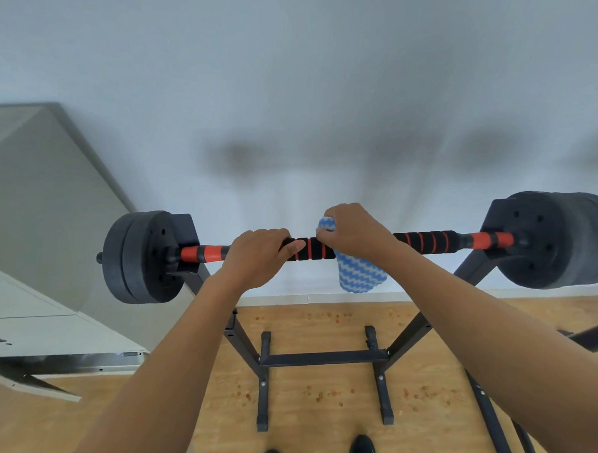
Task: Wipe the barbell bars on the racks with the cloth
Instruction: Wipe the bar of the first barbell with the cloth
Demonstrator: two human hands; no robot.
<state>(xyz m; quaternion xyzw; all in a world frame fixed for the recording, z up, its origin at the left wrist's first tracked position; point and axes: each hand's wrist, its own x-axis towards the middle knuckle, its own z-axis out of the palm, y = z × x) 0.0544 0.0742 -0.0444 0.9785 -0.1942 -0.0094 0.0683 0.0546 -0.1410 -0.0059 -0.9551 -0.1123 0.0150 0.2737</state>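
Black foam with orange bands covers the barbell bar (pixel 312 249), which lies across the rack (pixel 322 357) with its long axis running left to right, weight plates (pixel 139 257) at both ends. The blue-and-white zigzag cloth (pixel 359 273) is draped over the bar just right of centre, with its tail hanging below. The right hand (pixel 354 232) comes down from above, fingers curled round the cloth and bar together, so that grip is closed on the cloth. The left hand (pixel 261 255) sits just beside it on the left, fingers wrapped over the bare foam, thumb underneath, gripping the bar to steady it. Both forearms reach forward and up, wrists roughly level with the bar.

Judgement: wiping is mid-bar. The unwiped run the cloth can reach freely looks to be the right stretch toward the right orange collar (pixel 486 240); the left hand blocks travel leftward. The next stroke likely slides along the bar's axis. Wooden floor (pixel 315 390) below, shoes (pixel 362 449) at the frame's bottom.
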